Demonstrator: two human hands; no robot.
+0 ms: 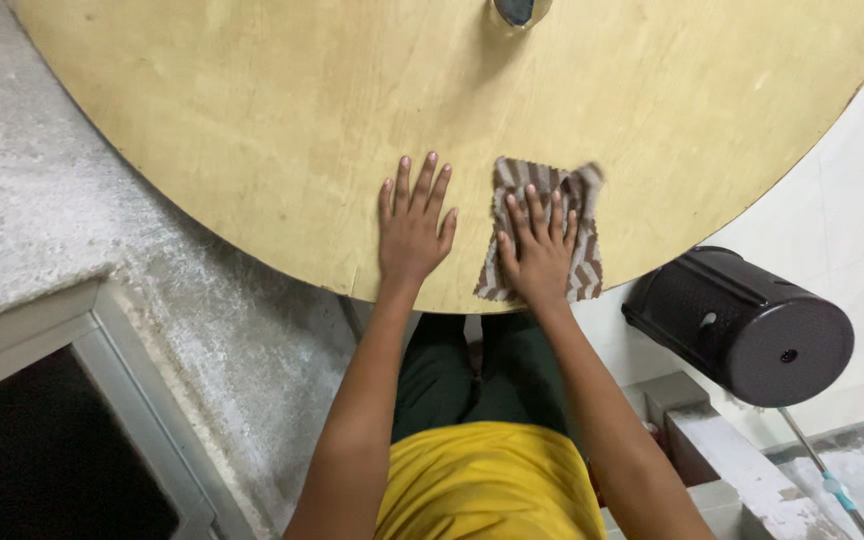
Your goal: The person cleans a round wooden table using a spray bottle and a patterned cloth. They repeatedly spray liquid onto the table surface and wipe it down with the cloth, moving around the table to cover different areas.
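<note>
Your right hand (540,250) lies flat on the striped cloth (542,232), fingers (535,212) spread. Cloth's long axis runs 12–6. Left hand (412,228) flat on desk (252,130) at cloth's 9, fingers spread.

Left hand (412,228) flat, fingers spread, right hand (537,250) pressing down (palm flat), arms extended

Packages: none in view.
Labels: none in view.
Signs: none in view.
Screens: none in view.
</note>
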